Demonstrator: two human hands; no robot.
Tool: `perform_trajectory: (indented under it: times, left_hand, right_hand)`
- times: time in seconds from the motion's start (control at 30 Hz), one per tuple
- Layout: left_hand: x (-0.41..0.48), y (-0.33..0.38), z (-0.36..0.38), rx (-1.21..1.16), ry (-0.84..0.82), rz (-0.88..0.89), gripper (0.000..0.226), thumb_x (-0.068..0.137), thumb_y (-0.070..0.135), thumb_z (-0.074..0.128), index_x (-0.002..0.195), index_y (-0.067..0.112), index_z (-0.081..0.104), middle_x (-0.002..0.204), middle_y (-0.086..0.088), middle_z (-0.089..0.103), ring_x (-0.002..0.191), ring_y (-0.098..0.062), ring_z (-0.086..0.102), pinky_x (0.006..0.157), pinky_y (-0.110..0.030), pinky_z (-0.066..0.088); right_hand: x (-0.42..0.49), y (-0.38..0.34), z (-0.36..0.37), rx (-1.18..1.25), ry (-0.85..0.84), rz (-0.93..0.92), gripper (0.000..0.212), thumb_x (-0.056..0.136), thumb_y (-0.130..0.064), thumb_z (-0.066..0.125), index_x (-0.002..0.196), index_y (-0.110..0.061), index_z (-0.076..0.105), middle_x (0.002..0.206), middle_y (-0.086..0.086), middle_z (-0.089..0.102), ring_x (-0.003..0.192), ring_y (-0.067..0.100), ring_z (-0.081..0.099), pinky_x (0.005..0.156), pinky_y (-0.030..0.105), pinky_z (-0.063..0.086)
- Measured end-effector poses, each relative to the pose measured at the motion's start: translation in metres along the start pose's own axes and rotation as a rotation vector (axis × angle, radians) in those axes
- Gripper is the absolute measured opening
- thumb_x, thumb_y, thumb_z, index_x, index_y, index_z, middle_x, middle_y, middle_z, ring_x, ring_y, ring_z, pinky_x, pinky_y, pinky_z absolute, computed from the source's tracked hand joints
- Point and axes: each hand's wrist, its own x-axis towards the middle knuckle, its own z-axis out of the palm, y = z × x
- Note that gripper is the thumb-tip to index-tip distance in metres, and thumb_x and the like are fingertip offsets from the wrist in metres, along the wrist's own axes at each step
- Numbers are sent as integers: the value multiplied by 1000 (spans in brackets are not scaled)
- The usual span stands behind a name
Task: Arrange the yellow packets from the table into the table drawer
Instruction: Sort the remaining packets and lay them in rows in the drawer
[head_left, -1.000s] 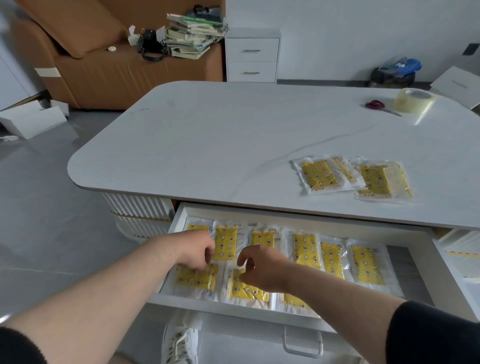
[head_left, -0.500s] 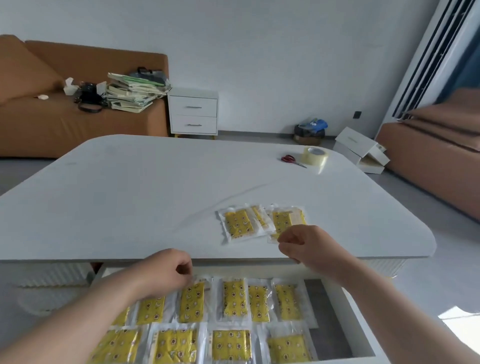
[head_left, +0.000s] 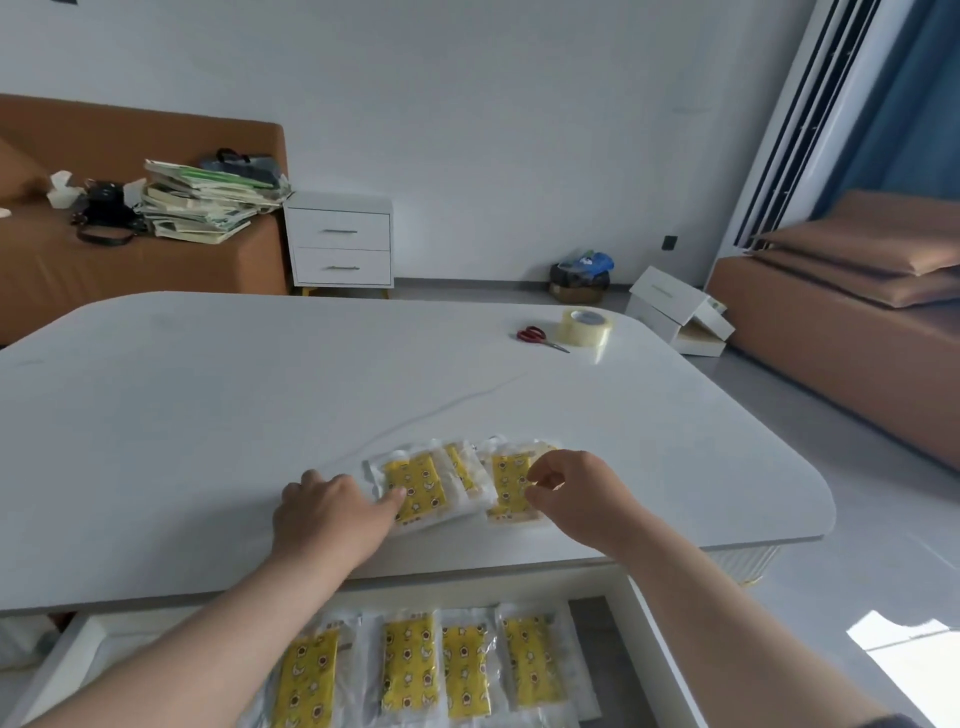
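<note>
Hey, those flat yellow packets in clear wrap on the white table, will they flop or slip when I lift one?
Probably floppy: the flat yellow packets in clear plastic wrap look thin and lie flat on the white table. Likely light too. Glossy wrap on a smooth top may slide, dragging overlapped neighbours.

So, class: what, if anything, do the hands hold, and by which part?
Left hand only presses the left packet; right hand seems to pinch the right packet at its right edge.
</note>
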Motion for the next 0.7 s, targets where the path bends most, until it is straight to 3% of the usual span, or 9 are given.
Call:
perform_trajectory:
  times: [0.07,0.17,0.3,0.43,0.57,0.7]
  left_hand:
    - [7,14,7,65,-27,-28,85,83,77,24,127,12,58,130,-16,49,120,-33,43,95,-40,38]
    - [17,34,14,54,-44,-50,94,77,84,24,131,13,55,132,-15,48,123,-33,41,97,-41,37]
    - [22,55,19,28,-47,-67,97,70,86,40,130,10,54,133,-14,47,124,-32,40,99,-39,37]
    - [29,70,22,-21,-61,-99,96,64,79,60,131,10,48,132,-13,46,123,-31,42,96,-38,41]
    - [37,83,20,-72,-118,-118,97,60,73,71,131,12,43,130,-11,49,120,-30,48,92,-38,45]
    - [44,85,20,-145,-163,-185,104,49,72,77,127,10,47,124,-10,58,113,-30,56,89,-36,50]
  right_hand:
    - [6,6,2,32,27,39,18,88,-26,63,105,-22,67,93,-9,63,86,11,60,70,20,44]
    - [13,13,5,41,43,94,24,88,-28,61,111,-21,64,96,-9,62,84,9,59,69,20,44]
    - [18,15,5,26,93,152,29,89,-27,60,117,-20,62,101,-6,59,85,12,55,72,23,43]
    - [18,13,8,19,36,203,41,87,-28,62,127,-19,55,103,-4,54,84,14,54,63,23,42]
    - [19,12,9,77,35,251,49,85,-25,63,132,-17,50,118,0,58,92,17,54,69,24,41]
    - [20,10,10,129,42,285,50,85,-24,63,132,-17,48,105,-3,52,82,17,56,51,21,37]
